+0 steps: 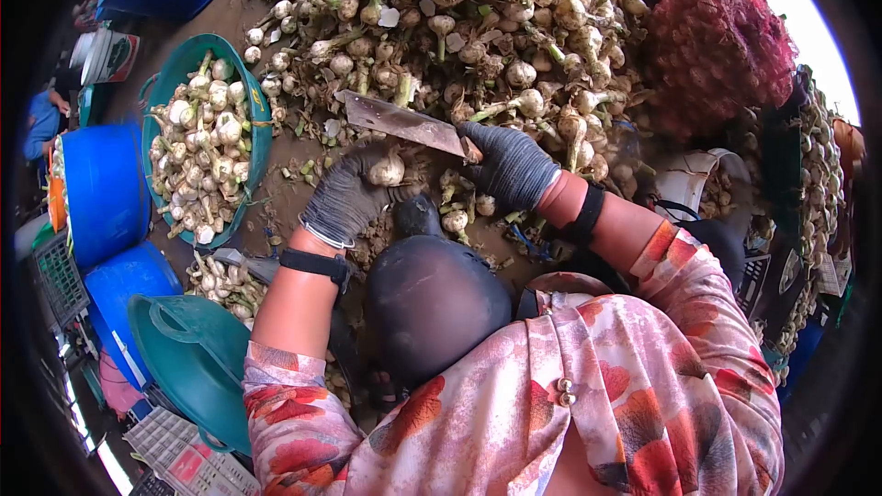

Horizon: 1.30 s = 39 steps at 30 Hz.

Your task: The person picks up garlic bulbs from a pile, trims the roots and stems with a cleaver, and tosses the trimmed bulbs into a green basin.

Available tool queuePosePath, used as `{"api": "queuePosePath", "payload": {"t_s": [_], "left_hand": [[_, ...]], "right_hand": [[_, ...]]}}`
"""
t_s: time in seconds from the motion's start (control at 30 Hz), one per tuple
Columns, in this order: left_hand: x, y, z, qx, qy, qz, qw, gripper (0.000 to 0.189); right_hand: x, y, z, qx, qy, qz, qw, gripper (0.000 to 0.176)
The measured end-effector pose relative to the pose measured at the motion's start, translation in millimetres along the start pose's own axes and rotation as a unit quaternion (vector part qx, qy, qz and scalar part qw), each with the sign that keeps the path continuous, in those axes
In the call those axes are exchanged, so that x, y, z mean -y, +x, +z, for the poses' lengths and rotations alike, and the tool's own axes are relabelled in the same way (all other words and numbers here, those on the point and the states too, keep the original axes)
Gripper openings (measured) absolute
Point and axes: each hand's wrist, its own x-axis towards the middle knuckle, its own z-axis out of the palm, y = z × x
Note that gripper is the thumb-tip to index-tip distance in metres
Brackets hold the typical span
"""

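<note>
A grey knit glove covers my left hand (pixel 344 195), whose fingers are closed round a garlic bulb (pixel 387 169) with dirty roots. My right hand (pixel 514 163), gloved the same way, grips the handle of a wide-bladed knife (pixel 404 123). The blade points left and passes just above the bulb in this view. Right beyond both hands lies a big heap of garlic (pixel 450 28), many bulbs with stems still on. Cut stem bits and a few bulbs are scattered on the ground below the knife.
At left stands a green basin (pixel 260 129) filled with trimmed garlic, near blue drums (pixel 106 193). An empty-looking green tub (pixel 197 358) is tilted by my left elbow. A red mesh sack (pixel 717 50) of garlic sits at the right, beside a white bucket (pixel 689 179).
</note>
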Motion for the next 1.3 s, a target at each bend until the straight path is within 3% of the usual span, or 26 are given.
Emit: {"api": "queuePosePath", "payload": {"t_s": [0.1,0.17,0.23,0.27,0.33,0.37,0.43,0.47,0.5,0.53,0.57,0.6,0.63,0.67,0.73,0.8,0.83,0.9,0.93,0.97,1.0,1.13,1.2,1.23,1.27,1.3], "left_hand": [[1.1,-11.2,21.2,-0.013,0.106,0.008,0.994,0.039],[7.2,-4.6,4.7,0.012,0.362,0.113,0.925,0.038],[6.4,10.4,-10.5,-0.011,0.640,0.165,0.750,0.036],[6.0,17.9,-18.0,-0.033,0.747,0.189,0.637,0.036],[8.6,8.9,-0.2,-0.052,0.857,0.341,0.384,0.036],[11.3,9.7,-0.7,-0.049,0.877,0.333,0.341,0.037],[6.3,-4.2,41.5,-0.037,0.707,0.268,0.653,0.039],[2.4,-11.9,55.0,-0.032,0.587,0.222,0.778,0.040],[-1.0,-17.3,45.3,-0.005,0.556,0.216,0.803,0.041],[-5.3,-24.3,39.5,-0.042,0.536,0.255,0.804,0.037],[-22.3,-31.0,46.7,-0.073,0.405,0.226,0.883,0.036],[-45.0,-36.4,35.0,-0.076,0.283,0.289,0.911,0.037],[-69.1,-39.7,8.6,-0.031,0.077,0.363,0.928,0.052],[-101.5,-48.8,-21.4,0.104,-0.068,0.395,0.910,0.067],[-129.1,-61.1,-35.6,-0.085,-0.207,0.457,0.861,0.078],[-106.8,-32.2,-45.1,-0.265,-0.172,0.370,0.874,0.074],[-85.5,-15.4,-73.8,-0.273,-0.001,0.302,0.913,0.070],[-36.4,28.1,-110.2,-0.265,0.315,0.120,0.903,0.059],[-14.2,45.0,-121.3,-0.247,0.288,0.044,0.924,0.055],[-0.2,52.3,-109.9,-0.259,0.198,0.040,0.945,0.048],[0.9,71.8,-119.3,-0.200,0.073,0.068,0.975,0.041],[-25.5,102.2,-125.1,-0.276,0.025,0.086,0.957,0.033],[-23.6,94.0,-118.6,-0.280,0.254,-0.024,0.926,0.031],[-22.3,87.2,-110.1,-0.214,0.405,-0.072,0.886,0.032],[-21.5,81.7,-101.1,-0.139,0.545,-0.124,0.817,0.034],[-20.8,76.8,-94.0,-0.060,0.695,-0.087,0.711,0.037]], "right_hand": [[-0.7,-4.0,-9.8,0.014,-0.023,-0.003,1.000,0.034],[0.3,-4.5,-15.6,0.026,-0.036,-0.007,0.999,0.035],[3.8,-4.7,-24.1,0.040,-0.040,-0.007,0.998,0.036],[8.4,-4.2,-28.8,0.027,-0.044,-0.028,0.998,0.036],[23.5,-4.9,-40.3,0.004,-0.051,-0.065,0.997,0.035],[28.5,-4.0,-44.8,-0.004,-0.046,-0.082,0.996,0.032],[-1.6,4.0,-40.1,0.028,-0.027,-0.038,0.999,0.030],[-13.5,5.1,-39.6,0.043,-0.017,-0.018,0.999,0.030],[-8.9,5.0,-52.4,0.109,0.011,0.142,0.984,0.031],[-43.9,-1.2,-45.3,0.089,-0.043,0.113,0.989,0.035],[-54.9,-9.8,-46.3,0.061,-0.055,0.121,0.989,0.035],[-61.0,-17.9,-45.1,0.037,-0.069,0.131,0.988,0.036],[-56.8,-22.5,-47.9,0.021,-0.044,0.138,0.989,0.037],[-53.4,-26.6,-54.9,0.001,-0.022,0.145,0.989,0.039],[-61.5,-29.4,-59.0,-0.016,-0.037,0.169,0.985,0.036],[-61.7,-29.0,-56.4,-0.035,-0.043,0.149,0.987,0.036],[-55.1,-28.4,-58.1,-0.022,-0.057,0.156,0.986,0.034],[-54.5,-34.3,-53.7,-0.018,-0.043,0.116,0.992,0.034],[-54.7,-37.2,-52.7,-0.016,-0.037,0.095,0.995,0.035],[-49.9,-39.0,-52.7,0.002,-0.068,0.101,0.993,0.035],[-48.1,-40.8,-49.7,0.010,-0.079,0.105,0.991,0.036],[-47.2,-55.9,-52.3,0.030,-0.111,0.078,0.990,0.042],[-34.3,-56.0,-58.9,0.055,-0.105,0.087,0.989,0.044],[-27.5,-57.8,-61.4,0.032,-0.102,0.049,0.993,0.042],[-20.5,-55.4,-67.7,0.064,-0.102,0.073,0.990,0.042],[-18.4,-54.7,-69.9,0.068,-0.102,0.059,0.991,0.041]]}}
